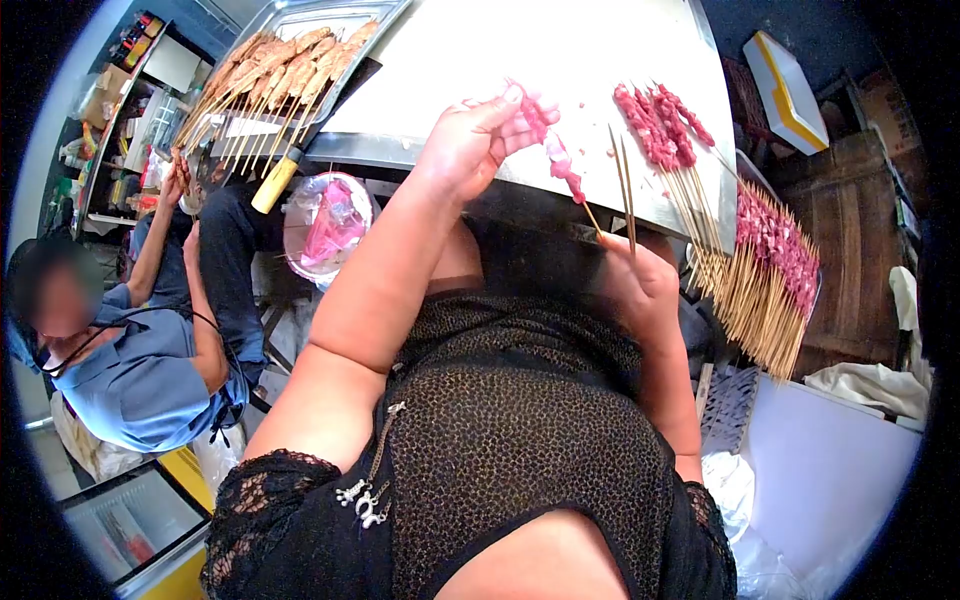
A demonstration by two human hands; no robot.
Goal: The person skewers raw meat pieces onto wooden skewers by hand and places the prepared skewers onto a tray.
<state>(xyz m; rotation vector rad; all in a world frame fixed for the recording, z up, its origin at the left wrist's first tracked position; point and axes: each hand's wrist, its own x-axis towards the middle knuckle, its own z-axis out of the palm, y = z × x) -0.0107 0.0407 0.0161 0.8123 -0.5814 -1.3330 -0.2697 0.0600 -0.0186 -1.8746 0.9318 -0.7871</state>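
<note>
Skewer (561,160) of raw meat, held between our two hands over the near edge of the pale work table (450,60). With our left hand (465,145) we pinch the meat at its upper end between thumb and fingers. The fingers of our right hand (640,283) close on the bare lower stick; shadow hides part of this grip. Two bare sticks (624,185) rise beside it, their lower ends at the same hand.

Containers: at upper left we note a metal tray (385,32) bearing browned skewers (290,70), sticks projecting over its near side. Below the table edge, a round bucket (291,235) contains crumpled pink plastic (335,220). A white box (785,88) with yellow edging is tilted at upper right; we cannot tell its contents.

Right of the bare sticks, finished raw skewers (665,125) lie side by side on the table, near a dense stack of skewers (770,270). A co-worker (150,370) in blue sits at left.
</note>
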